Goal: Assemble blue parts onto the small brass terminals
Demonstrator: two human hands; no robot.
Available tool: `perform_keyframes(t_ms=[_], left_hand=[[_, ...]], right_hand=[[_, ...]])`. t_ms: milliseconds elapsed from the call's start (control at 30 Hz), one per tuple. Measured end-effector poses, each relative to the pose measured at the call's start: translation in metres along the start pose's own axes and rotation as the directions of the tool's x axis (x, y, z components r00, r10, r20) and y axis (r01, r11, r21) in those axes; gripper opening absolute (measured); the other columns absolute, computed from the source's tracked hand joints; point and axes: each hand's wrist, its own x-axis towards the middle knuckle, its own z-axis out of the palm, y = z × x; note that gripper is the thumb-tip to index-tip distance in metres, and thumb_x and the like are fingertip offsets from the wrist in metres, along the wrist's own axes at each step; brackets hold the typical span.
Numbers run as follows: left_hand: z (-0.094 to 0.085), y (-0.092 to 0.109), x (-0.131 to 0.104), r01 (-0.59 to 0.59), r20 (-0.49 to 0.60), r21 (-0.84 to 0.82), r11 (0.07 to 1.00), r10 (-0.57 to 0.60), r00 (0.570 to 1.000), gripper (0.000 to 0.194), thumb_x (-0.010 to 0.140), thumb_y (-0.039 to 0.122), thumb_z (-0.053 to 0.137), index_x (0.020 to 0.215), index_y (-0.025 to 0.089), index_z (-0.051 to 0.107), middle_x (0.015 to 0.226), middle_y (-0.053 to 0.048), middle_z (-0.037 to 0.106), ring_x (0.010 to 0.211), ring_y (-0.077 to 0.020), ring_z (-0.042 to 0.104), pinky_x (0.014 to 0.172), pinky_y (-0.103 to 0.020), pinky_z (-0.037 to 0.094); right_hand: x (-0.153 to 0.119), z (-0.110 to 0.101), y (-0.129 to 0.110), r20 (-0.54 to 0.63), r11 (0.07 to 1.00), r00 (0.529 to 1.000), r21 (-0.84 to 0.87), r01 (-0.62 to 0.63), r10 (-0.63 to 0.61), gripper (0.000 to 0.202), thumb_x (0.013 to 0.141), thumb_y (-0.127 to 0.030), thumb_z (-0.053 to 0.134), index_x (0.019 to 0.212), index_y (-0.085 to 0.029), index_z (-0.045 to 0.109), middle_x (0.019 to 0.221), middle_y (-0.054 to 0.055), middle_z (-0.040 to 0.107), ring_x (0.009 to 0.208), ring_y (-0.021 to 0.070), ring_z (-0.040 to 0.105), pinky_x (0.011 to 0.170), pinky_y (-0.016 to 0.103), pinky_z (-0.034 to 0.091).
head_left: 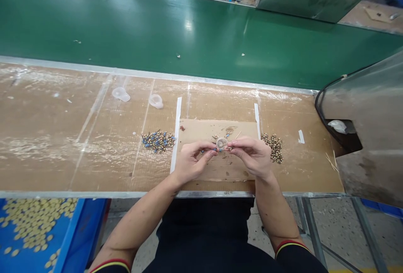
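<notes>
My left hand (195, 159) is closed in a pinch on a small blue-and-brass part (219, 150) over a cardboard sheet (201, 132). Facing it, my right hand (252, 154) also pinches, its fingertips meeting near the same spot; what they grip is too small to name. Just beyond the fingertips stands a small clear cup (221, 142). Several loose small parts (228, 133) and a thin wooden stick (238, 135) lie around it. To the left is a pile of blue-and-brass parts (158, 141); to the right, a pile of brass-coloured parts (273, 147).
Two clear plastic lidded cups (121, 94) (156, 101) lie left on the cardboard-covered table (103, 155). A green conveyor belt (132, 29) runs behind. A metal housing (374, 151) with a black cable (321, 101) bounds the right. A blue bin (74, 231) holds yellowish discs below left.
</notes>
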Motion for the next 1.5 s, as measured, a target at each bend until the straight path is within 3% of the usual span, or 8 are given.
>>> perform_keyframes(t_ms=[200,400,633,900,1033,1200,1333,1500], left_hand=[[0.0005,-0.0022,-0.0002,-0.044,0.012,0.044,0.998,0.043,0.999,0.008,0.091,0.021,0.068,0.094,0.018,0.074,0.087,-0.007,0.080,0.079,-0.0171,0.077,0.068,-0.025,0.062],[0.0013,-0.0025,-0.0001,-0.122,0.026,0.068,0.990,0.121,0.992,0.006,0.091,0.019,0.069,0.095,0.017,0.074,0.088,-0.006,0.080,0.080,-0.0161,0.077,0.071,-0.024,0.062],[0.0012,-0.0004,0.0008,-0.167,0.041,0.103,0.980,0.164,0.986,0.006,0.092,0.017,0.068,0.094,0.017,0.074,0.087,-0.005,0.080,0.078,-0.0149,0.077,0.072,-0.023,0.063],[0.0009,-0.0010,0.0002,-0.176,0.022,0.074,0.982,0.175,0.984,0.005,0.091,0.017,0.069,0.094,0.016,0.073,0.087,-0.005,0.080,0.078,-0.0146,0.077,0.070,-0.022,0.062],[0.0006,-0.0004,-0.0002,-0.169,0.023,0.076,0.983,0.168,0.985,0.005,0.091,0.016,0.069,0.094,0.016,0.073,0.088,-0.006,0.080,0.079,-0.0147,0.077,0.070,-0.022,0.062],[0.0005,-0.0004,-0.0003,-0.179,0.021,0.065,0.982,0.178,0.984,0.005,0.091,0.016,0.070,0.094,0.016,0.073,0.087,-0.006,0.080,0.079,-0.0146,0.077,0.069,-0.021,0.062],[0.0004,0.0009,0.0009,-0.206,0.021,0.081,0.975,0.205,0.978,0.005,0.092,0.017,0.069,0.094,0.016,0.073,0.086,-0.006,0.080,0.077,-0.0144,0.077,0.070,-0.022,0.062],[0.0006,0.0021,0.0025,-0.236,0.025,0.104,0.966,0.234,0.972,0.006,0.093,0.017,0.068,0.094,0.016,0.073,0.087,-0.006,0.080,0.078,-0.0143,0.077,0.072,-0.022,0.063]], right_hand=[[-0.0030,-0.0002,0.0038,0.008,0.997,0.998,-0.035,0.069,-0.069,0.026,0.081,-0.013,0.082,0.100,-0.030,0.078,0.087,-0.001,0.079,0.073,0.0149,0.075,0.064,0.028,0.064],[0.0007,-0.0003,0.0041,0.022,0.985,0.987,-0.063,0.158,-0.157,0.021,0.085,-0.017,0.079,0.104,-0.028,0.077,0.087,0.001,0.077,0.076,0.0163,0.073,0.067,0.030,0.062],[0.0013,0.0022,-0.0005,0.091,0.976,0.985,-0.145,0.161,-0.149,0.024,0.097,-0.016,0.062,0.113,-0.030,0.073,0.095,0.004,0.072,0.085,0.0163,0.070,0.070,0.031,0.061],[-0.0015,0.0050,0.0020,0.069,0.994,0.991,-0.018,0.112,-0.111,0.021,0.101,-0.015,0.054,0.107,-0.027,0.070,0.091,0.001,0.072,0.078,0.0126,0.071,0.066,0.026,0.061],[-0.0062,0.0072,0.0046,-0.014,0.999,1.000,0.022,0.027,-0.026,0.018,0.097,-0.025,0.065,0.115,-0.027,0.066,0.085,-0.002,0.075,0.067,0.0118,0.073,0.060,0.023,0.062],[-0.0039,0.0049,0.0051,0.015,0.995,0.995,-0.032,0.096,-0.095,0.005,0.090,-0.025,0.076,0.095,-0.025,0.075,0.084,0.001,0.077,0.069,0.0139,0.074,0.062,0.025,0.063],[0.0001,0.0039,0.0036,0.043,0.982,0.984,-0.079,0.173,-0.170,0.020,0.085,-0.017,0.079,0.100,-0.031,0.079,0.090,0.000,0.078,0.078,0.0149,0.075,0.071,0.028,0.064],[-0.0002,0.0080,0.0005,0.072,0.984,0.986,-0.086,0.157,-0.151,0.042,0.087,-0.003,0.071,0.113,-0.035,0.077,0.100,0.000,0.079,0.090,0.0149,0.077,0.079,0.028,0.066]])
